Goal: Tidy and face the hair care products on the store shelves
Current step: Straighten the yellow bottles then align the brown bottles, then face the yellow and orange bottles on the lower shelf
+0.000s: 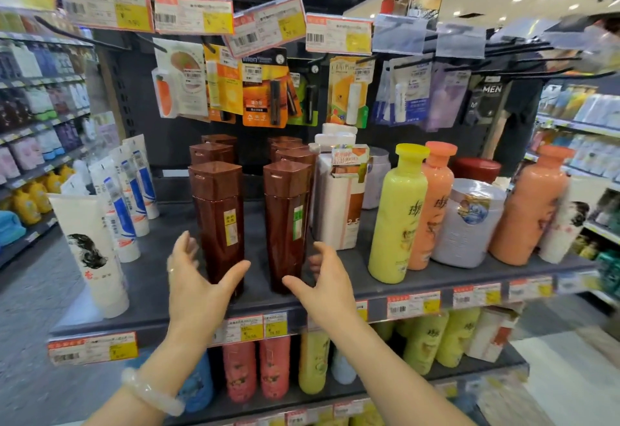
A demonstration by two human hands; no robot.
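Two rows of tall brown bottles stand on the dark shelf (161, 278). The front left brown bottle (219, 221) and the front right brown bottle (287, 224) are upright near the shelf's front edge, small labels facing me. My left hand (194, 278) is open just left of the left bottle, thumb reaching across its base. On the other side, my right hand (322, 278) is open beside the right bottle, thumb pointing at its base. Neither hand grips a bottle. A pale bracelet sits on my left wrist.
White tubes (94, 251) stand at the shelf's left. A white boxed bottle (339, 204), yellow bottle (399, 221), orange bottles (432, 211) and a lilac jar (466, 224) fill the right. Carded items (265, 90) hang above. Price tags (251, 328) line the shelf edge. More bottles stand below.
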